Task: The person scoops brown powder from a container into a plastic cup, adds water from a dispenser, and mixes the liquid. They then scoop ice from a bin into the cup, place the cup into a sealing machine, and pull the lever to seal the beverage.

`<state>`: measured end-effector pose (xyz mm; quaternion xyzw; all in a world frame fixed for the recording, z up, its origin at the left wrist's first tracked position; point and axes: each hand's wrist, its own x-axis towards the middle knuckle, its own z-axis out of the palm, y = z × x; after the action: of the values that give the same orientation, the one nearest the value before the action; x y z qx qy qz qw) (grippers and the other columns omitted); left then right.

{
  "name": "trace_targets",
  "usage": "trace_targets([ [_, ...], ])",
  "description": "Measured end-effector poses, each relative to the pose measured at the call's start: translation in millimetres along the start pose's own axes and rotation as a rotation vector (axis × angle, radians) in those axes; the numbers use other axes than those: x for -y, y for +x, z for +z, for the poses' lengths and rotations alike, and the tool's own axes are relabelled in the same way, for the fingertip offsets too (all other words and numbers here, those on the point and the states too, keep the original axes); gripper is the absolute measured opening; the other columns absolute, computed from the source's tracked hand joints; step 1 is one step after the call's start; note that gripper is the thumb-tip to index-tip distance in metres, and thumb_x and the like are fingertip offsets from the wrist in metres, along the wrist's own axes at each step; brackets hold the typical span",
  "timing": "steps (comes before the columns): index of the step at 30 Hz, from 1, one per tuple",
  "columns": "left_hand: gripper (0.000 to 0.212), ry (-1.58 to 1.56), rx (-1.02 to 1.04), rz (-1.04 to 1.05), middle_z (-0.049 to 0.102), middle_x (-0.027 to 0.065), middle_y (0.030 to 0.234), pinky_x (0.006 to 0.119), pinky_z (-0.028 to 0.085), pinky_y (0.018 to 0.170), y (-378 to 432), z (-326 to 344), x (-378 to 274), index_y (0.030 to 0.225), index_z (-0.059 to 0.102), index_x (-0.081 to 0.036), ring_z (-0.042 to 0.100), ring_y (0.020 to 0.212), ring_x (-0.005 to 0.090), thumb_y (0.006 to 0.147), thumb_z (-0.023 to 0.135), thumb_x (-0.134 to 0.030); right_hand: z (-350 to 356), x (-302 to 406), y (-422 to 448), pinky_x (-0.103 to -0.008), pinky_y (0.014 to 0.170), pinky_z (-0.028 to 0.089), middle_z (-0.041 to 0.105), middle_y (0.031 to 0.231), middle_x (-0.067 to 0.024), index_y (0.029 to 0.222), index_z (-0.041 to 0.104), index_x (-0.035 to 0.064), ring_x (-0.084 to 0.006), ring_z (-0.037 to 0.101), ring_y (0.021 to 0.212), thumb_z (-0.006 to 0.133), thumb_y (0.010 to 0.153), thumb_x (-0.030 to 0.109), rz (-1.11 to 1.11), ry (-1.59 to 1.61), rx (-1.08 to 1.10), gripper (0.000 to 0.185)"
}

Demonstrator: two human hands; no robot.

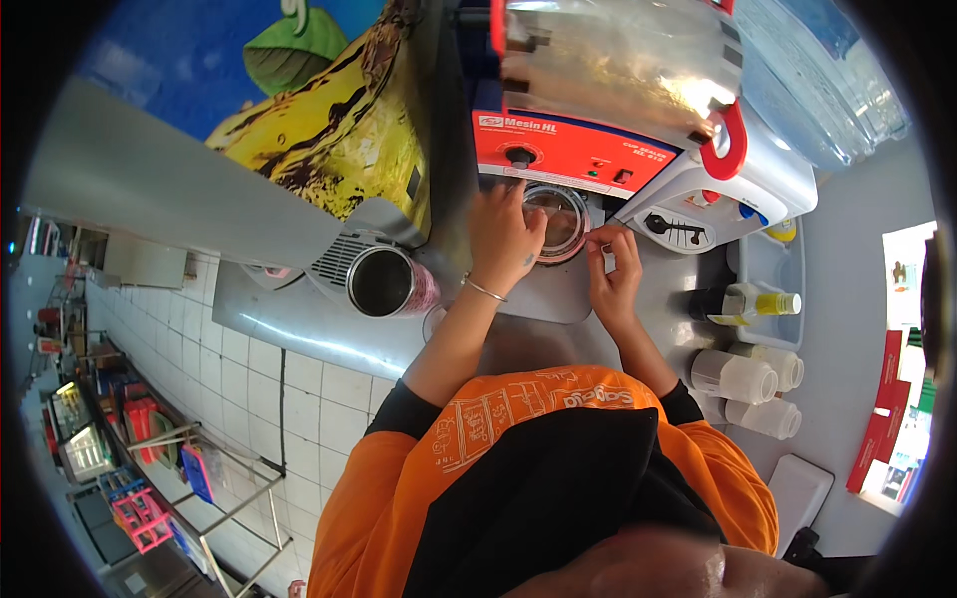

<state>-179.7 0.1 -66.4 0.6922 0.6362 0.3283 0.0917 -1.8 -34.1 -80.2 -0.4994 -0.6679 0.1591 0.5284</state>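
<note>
A red cup sealer machine (576,153) stands before me, with a knob, small lights and a switch on its front. Below its panel is the round metal cup holder (556,224), which seems to hold a clear cup or film; which one I cannot tell. My left hand (507,232) is at the holder's left side, its index finger pointing up close to the knob. At the holder's right rim, my right hand (614,269) has thumb and index finger together; whether something thin is between them cannot be told.
Left of the sealer, a steel cup (381,282) with a pink patterned outside stands under a dispenser's edge. To the right are a white water dispenser (718,205), a bottle with a yellow neck (774,303) and several translucent bottles (736,376) lying on the steel counter.
</note>
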Motion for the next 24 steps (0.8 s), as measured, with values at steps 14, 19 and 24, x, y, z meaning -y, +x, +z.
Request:
trace_targets([
  [14,0.065,-0.103,-0.054,0.079,0.056,0.0216,0.115,0.05,0.042,0.091,-4,4,7,0.14,0.043,0.004,0.054,0.102,0.04,0.083,0.063,-0.022,-23,17,7,-0.0332,0.078,0.048,0.063,0.097,-0.0126,0.097,0.066,-0.0007,-0.0244,0.061,0.088,0.063,0.086,-0.004,-0.099,-0.073,-0.123,0.012],
  [19,0.067,-0.187,-0.019,0.036,0.054,0.0254,0.125,0.049,0.04,0.1,-13,4,16,0.14,0.043,0.003,0.052,0.113,0.0423,0.081,0.065,-0.021,-76,132,109,-0.0294,0.079,0.049,0.063,0.108,-0.0205,0.107,0.064,-0.0082,-0.025,0.063,0.099,0.068,0.087,-0.001,-0.733,-0.177,-0.271,0.022],
  [24,0.059,-0.091,-0.105,0.027,0.05,0.0241,0.134,0.049,0.041,0.099,-19,6,2,0.137,0.051,-0.005,0.05,0.116,0.0419,0.083,0.066,-0.024,-58,182,223,-0.0368,0.093,0.045,0.056,0.126,-0.0267,0.125,0.056,-0.0038,-0.0339,0.055,0.116,0.061,0.094,0.019,-0.825,-0.402,-0.168,0.039],
])
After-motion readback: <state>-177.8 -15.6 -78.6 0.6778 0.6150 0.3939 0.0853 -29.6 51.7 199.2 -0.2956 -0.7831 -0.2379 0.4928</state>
